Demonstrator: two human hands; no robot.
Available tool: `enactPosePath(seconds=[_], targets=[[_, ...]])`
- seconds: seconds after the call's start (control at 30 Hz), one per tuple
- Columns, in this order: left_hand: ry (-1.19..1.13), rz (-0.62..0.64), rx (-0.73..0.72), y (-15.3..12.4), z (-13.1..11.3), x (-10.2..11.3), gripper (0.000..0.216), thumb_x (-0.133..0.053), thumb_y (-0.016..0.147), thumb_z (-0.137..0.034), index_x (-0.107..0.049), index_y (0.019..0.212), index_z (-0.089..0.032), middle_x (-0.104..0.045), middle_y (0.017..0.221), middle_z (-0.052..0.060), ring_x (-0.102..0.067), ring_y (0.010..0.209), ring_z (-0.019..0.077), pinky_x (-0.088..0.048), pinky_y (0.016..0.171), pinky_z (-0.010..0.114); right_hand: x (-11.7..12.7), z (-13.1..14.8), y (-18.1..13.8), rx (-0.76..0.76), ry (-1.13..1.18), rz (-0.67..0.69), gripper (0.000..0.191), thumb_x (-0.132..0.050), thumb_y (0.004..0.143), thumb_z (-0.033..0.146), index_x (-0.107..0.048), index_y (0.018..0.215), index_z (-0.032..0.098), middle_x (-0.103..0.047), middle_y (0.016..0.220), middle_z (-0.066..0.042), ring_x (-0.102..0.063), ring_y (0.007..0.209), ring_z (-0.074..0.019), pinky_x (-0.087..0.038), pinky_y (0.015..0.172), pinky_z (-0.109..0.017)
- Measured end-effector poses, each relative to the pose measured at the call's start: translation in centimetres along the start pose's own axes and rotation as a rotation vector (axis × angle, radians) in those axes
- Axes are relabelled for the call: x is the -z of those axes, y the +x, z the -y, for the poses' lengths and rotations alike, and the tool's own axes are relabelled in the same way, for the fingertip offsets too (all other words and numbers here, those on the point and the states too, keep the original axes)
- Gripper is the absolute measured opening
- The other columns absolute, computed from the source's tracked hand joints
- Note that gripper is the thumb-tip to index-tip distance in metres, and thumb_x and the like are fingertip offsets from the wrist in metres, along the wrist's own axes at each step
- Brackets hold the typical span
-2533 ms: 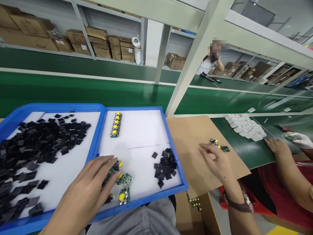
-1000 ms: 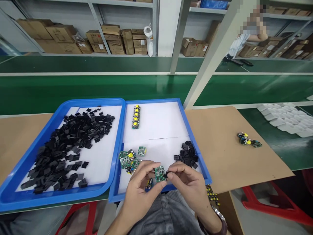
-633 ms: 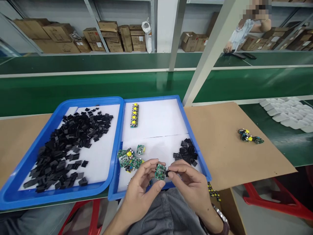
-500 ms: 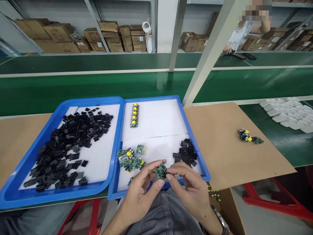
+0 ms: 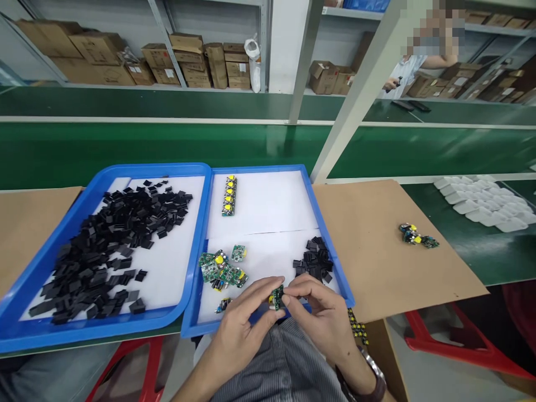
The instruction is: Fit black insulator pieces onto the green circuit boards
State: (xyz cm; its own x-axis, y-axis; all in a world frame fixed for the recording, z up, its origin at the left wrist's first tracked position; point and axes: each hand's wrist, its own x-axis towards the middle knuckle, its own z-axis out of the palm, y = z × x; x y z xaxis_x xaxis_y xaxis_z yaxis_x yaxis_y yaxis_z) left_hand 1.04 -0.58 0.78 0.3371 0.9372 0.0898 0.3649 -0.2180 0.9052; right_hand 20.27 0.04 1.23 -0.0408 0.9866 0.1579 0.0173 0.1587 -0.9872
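Observation:
My left hand [image 5: 247, 315] grips a small green circuit board [image 5: 277, 297] between thumb and fingers, over the near edge of the right blue tray [image 5: 251, 169]. From the other side my right hand [image 5: 320, 312] pinches at the same board; whether a black piece lies under those fingertips is hidden. Left of my hands is a loose heap of circuit boards [image 5: 220, 268], with a single board [image 5: 239, 253] beside it. Black pieces [image 5: 314, 259] are piled at the tray's right side. Farther back stands a row of boards with yellow parts [image 5: 229, 195].
A left blue tray [image 5: 201, 167] holds many black pieces [image 5: 125, 223]. More boards [image 5: 417, 235] lie on brown cardboard [image 5: 355, 223] to the right, near white plastic trays [image 5: 481, 201]. A slanted post [image 5: 355, 100] rises behind. Another person's hand [image 5: 391, 84] shows across the bench.
The board between my hands has turned from face-on to nearly edge-on. The whole view has shifted slightly. The other person's hand has lifted from the dark objects on the bench.

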Motion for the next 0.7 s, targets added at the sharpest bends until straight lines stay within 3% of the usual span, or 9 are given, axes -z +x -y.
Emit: enactPosePath(seconds=[0.23,0.53,0.7], targets=[[0.026,0.043,-0.014,-0.15,0.28,-0.02,0.051,-0.064,0.102,-0.023,-0.055,0.150,-0.036,-0.067,0.145,0.005,-0.065,0.133,0.0231,-0.054,0.115,0.040,0.18,-0.05,0.14,0.043,-0.044,0.059,0.014,-0.069,0.092,0.012,-0.077,0.092,0.024,-0.073,0.087,-0.005,-0.070,0.085,-0.0211,-0.057,0.074,-0.033],[0.031,0.089,-0.092,-0.58,0.29,-0.09,0.057,-0.057,0.105,-0.019,-0.044,0.158,-0.033,-0.059,0.153,0.010,-0.062,0.136,0.0250,-0.053,0.115,0.044,0.35,0.84,0.39,-0.032,-0.048,0.075,0.015,-0.068,0.088,0.009,-0.075,0.089,0.022,-0.073,0.085,-0.003,-0.069,0.080,-0.0181,-0.055,0.069,-0.029],[0.008,0.086,-0.042,-0.37,0.38,-0.25,0.056,-0.059,0.104,-0.021,-0.045,0.156,-0.036,-0.061,0.152,0.007,-0.062,0.135,0.0220,-0.053,0.114,0.039,0.68,0.49,0.47,-0.081,-0.031,0.110,0.014,-0.070,0.089,0.011,-0.077,0.089,0.022,-0.073,0.084,-0.003,-0.068,0.077,-0.0168,-0.055,0.069,-0.028]])
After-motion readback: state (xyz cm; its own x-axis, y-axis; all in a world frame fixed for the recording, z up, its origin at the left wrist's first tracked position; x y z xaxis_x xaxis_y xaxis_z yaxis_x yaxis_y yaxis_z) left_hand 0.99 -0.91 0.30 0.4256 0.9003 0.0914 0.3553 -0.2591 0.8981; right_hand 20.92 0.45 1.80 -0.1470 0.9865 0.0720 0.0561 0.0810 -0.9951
